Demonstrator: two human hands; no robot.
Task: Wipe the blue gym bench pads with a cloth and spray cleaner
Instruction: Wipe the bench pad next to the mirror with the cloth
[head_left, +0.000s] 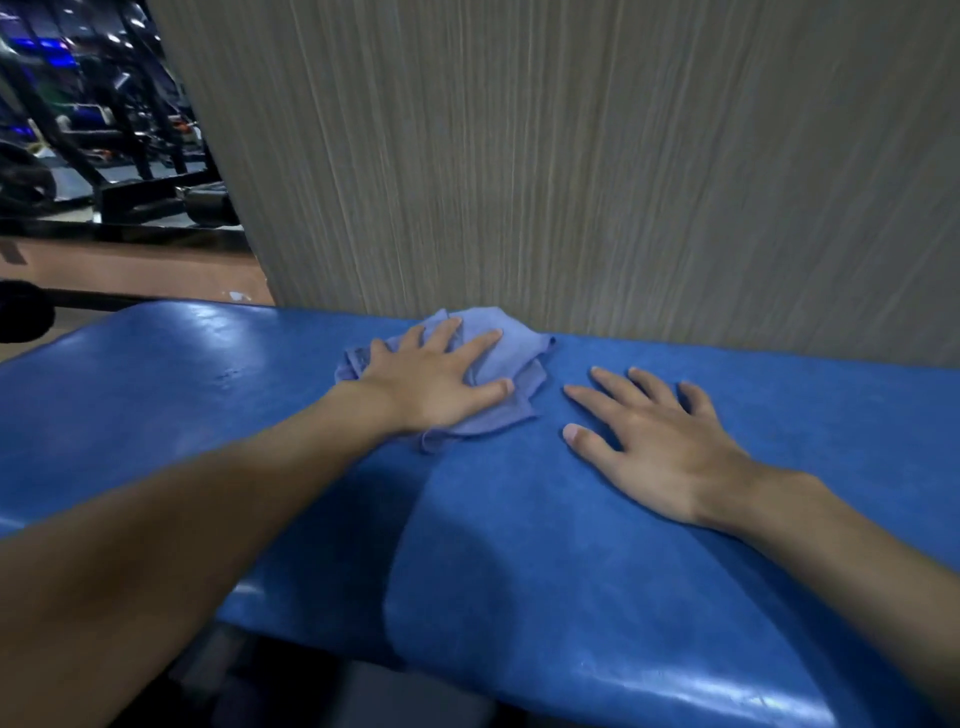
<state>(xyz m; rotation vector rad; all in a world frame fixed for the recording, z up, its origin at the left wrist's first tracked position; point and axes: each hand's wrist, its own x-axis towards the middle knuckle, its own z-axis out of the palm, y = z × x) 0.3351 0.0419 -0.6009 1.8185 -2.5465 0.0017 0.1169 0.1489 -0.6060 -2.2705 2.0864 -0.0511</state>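
Observation:
A glossy blue bench pad (519, 545) fills the lower half of the view. Near its far edge lies a crumpled light blue cloth (511, 353). My left hand (436, 379) presses flat on the cloth with fingers spread and straight. My right hand (654, 441) rests flat on the bare pad just right of the cloth, fingers spread, holding nothing. No spray bottle is in view.
A grey wood-grain wall panel (571, 156) rises directly behind the pad's far edge. At the upper left stand dark gym machines (104, 130) on a brown floor (130, 270). A black bar end (26, 312) juts in at the left edge.

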